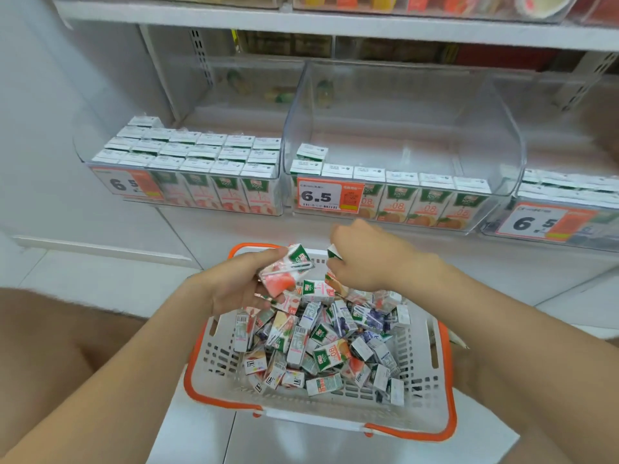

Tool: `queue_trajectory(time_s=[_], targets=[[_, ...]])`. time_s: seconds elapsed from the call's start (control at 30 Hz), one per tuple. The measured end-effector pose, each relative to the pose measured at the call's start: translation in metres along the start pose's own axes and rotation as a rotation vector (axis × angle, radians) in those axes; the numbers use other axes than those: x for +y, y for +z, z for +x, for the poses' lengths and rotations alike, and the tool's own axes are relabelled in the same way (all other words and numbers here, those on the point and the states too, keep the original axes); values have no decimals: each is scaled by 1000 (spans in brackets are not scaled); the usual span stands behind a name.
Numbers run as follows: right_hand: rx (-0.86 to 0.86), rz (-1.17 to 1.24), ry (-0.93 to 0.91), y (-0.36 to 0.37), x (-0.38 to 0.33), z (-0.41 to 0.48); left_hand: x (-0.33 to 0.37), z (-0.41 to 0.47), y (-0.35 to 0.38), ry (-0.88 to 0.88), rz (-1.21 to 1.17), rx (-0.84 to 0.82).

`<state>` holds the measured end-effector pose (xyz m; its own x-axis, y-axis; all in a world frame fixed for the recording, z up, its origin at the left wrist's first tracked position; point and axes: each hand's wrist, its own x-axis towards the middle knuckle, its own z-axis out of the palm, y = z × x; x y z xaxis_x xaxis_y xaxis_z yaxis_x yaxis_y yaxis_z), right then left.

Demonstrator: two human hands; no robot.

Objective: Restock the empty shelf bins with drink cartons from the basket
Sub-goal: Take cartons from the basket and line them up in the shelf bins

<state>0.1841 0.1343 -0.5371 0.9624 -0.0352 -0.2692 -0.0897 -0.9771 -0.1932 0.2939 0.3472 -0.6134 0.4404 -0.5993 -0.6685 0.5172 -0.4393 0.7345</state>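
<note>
The left hand (234, 284) curls round a small pink-and-white drink carton with a green top (284, 272). The right hand (365, 262) pinches what seems a second green-topped carton (334, 252), mostly hidden. Both hover over the far edge of the white slotted plastic basket with orange rim (221, 360), heaped with loose cartons. Stand each upright, label forward, behind the lone front row in the clear plastic middle bin (502, 135) on the shelf, matching flavours. Its orange price tag (330, 195) reads "6.5"; cartons show "100%".
</note>
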Motion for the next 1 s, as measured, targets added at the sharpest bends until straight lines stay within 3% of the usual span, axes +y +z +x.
queue_trajectory(time_s=[0.23,0.37,0.6,0.73,0.87,1.0], targets=[[251,72,33,-37,2,-32,49,-61,12,213,294,-92],[400,250,103,-66,2,-42,75,-81,20,292,266,-111],[780,374,81,-108,19,-22,132,-89,24,518,209,149],[757,242,9,-124,27,4,166,-76,27,681,329,428],[546,0,71,-118,33,48,184,-66,32,779,367,609],[321,127,125,-111,29,82,189,-60,31,765,330,685]])
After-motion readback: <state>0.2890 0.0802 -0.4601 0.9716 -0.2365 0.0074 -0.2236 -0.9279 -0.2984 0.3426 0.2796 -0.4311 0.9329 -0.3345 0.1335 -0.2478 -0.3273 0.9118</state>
